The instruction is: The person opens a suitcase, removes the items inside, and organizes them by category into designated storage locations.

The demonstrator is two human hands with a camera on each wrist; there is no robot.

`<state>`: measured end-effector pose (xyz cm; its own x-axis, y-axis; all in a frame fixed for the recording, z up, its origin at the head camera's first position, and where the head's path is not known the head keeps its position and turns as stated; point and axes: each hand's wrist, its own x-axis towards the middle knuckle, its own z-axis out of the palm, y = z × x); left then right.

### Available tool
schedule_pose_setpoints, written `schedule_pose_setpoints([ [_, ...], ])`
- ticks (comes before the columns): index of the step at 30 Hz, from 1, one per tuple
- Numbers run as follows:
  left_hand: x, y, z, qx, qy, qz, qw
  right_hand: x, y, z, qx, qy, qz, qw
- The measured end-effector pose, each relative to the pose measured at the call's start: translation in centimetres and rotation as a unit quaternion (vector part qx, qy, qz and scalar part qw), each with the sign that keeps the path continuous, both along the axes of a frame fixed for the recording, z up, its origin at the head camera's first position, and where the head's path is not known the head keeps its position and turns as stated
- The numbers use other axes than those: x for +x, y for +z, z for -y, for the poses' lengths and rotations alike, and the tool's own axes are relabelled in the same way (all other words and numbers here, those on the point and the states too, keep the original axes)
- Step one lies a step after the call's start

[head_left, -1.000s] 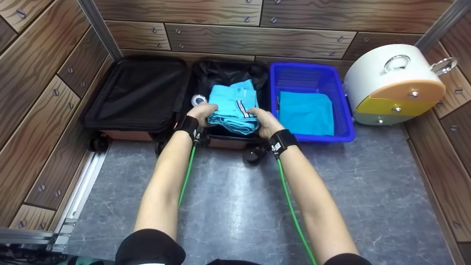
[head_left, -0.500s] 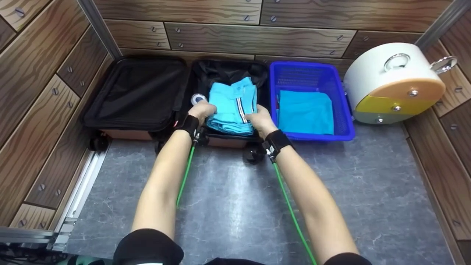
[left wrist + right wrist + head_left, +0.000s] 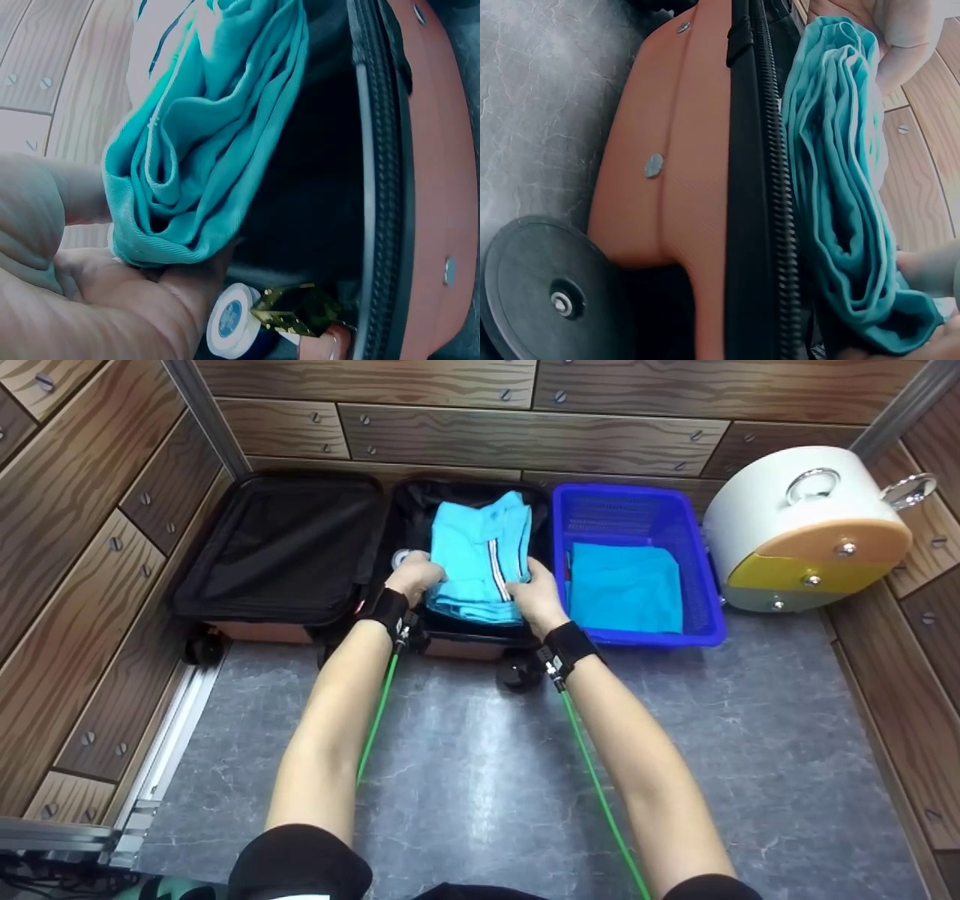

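A folded turquoise garment point(image 3: 476, 551) with a dark-and-white stripe is held over the open half of the suitcase point(image 3: 466, 648). My left hand point(image 3: 414, 575) grips its left edge, thumb on top and fingers underneath, as the left wrist view shows. On the opposite edge my right hand point(image 3: 538, 596) grips the cloth with the thumb on top near the stripe. The folded layers face the suitcase's zipped front rim point(image 3: 776, 195) in the right wrist view. Below my left hand, a round white-and-blue container point(image 3: 231, 319) and a shiny gold-and-dark packet point(image 3: 296, 309) lie inside the suitcase.
The suitcase's other half, with a black zipped lining point(image 3: 281, 547), lies to the left. A blue basket point(image 3: 705, 619) at the right holds a folded blue cloth point(image 3: 626, 589). Beyond it stands a white rounded box point(image 3: 765, 502) with coloured drawers. A wheel point(image 3: 551, 292) juts from the suitcase front.
Both hands have shifted the garment slightly up and away from me. My right hand has moved a little inward along its edge. The round container is now partly covered by my left hand.
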<state>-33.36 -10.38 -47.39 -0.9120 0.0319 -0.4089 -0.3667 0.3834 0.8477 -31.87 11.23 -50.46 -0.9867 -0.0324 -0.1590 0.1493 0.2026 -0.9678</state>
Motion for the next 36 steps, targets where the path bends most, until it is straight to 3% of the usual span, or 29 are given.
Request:
schedule_pose_setpoints([
  [5,0.0,0.1,-1.0,0.054,0.026,-0.036,0.9976,-0.4,0.5,-0.6,0.01,-0.029,-0.032,0.999],
  [10,-0.2,0.3,-2.6,0.127,0.043,-0.077,0.988,-0.6,1.1,-1.7,-0.005,-0.055,-0.07,0.996],
  [23,-0.2,0.9,-6.9,0.156,0.03,-0.123,0.9796,-0.4,2.2,-5.9,-0.022,-0.093,-0.1,0.99],
  [31,0.2,0.9,-10.7,0.228,0.047,-0.108,0.9664,-0.2,2.2,-9.3,0.0,-0.113,-0.1,0.989],
  [36,0.3,1.1,-13.1,0.318,0.063,-0.045,0.9448,0.1,2.0,-11.6,0.012,-0.126,-0.097,0.987],
])
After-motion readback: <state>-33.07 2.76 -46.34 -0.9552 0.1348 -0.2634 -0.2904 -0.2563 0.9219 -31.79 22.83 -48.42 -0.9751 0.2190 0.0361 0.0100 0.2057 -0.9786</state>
